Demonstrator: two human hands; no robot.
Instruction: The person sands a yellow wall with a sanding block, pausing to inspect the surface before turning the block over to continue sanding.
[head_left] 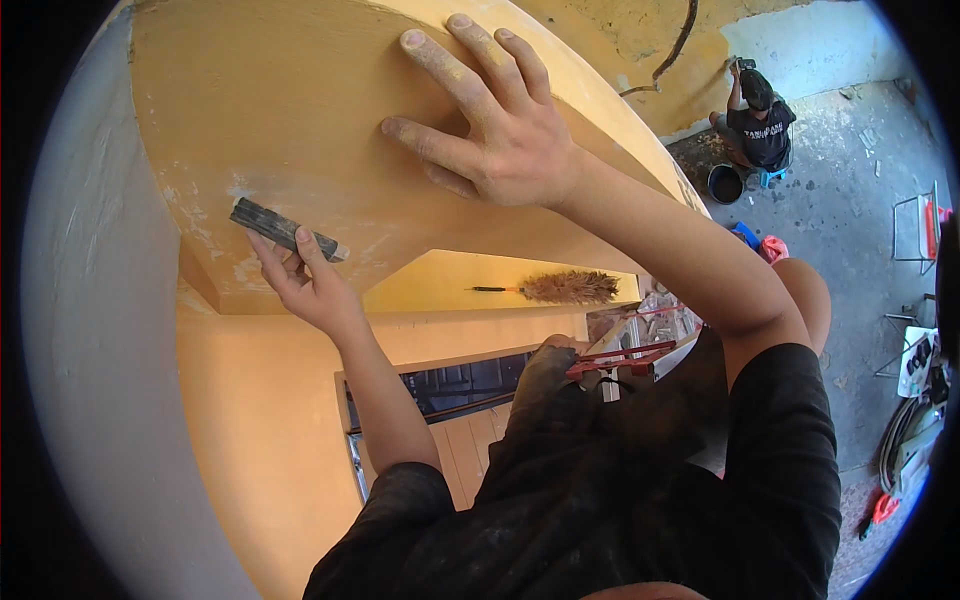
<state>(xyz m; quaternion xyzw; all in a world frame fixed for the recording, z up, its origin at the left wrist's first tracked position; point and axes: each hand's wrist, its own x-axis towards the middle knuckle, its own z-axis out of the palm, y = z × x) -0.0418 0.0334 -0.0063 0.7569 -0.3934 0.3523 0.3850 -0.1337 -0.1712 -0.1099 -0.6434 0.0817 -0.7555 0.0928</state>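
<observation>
My left hand point(305, 280) grips a dark sanding block point(275, 225), a narrow bar that looks wrapped in black sandpaper. The block lies close against the orange painted surface point(270, 110), beside whitish scuffed patches; whether it touches cannot be made out. Higher up, my right hand point(500, 130) has its fingers spread on the same surface, holding nothing. Yellowish dust coats its fingertips.
A feather duster point(570, 288) lies on a yellow ledge below. Under me is a red metal frame point(625, 357), perhaps a ladder. Far right, a person point(762, 125) sits facing the wall near a black bucket point(725, 184). Coiled hose point(897, 440) lies at the right edge.
</observation>
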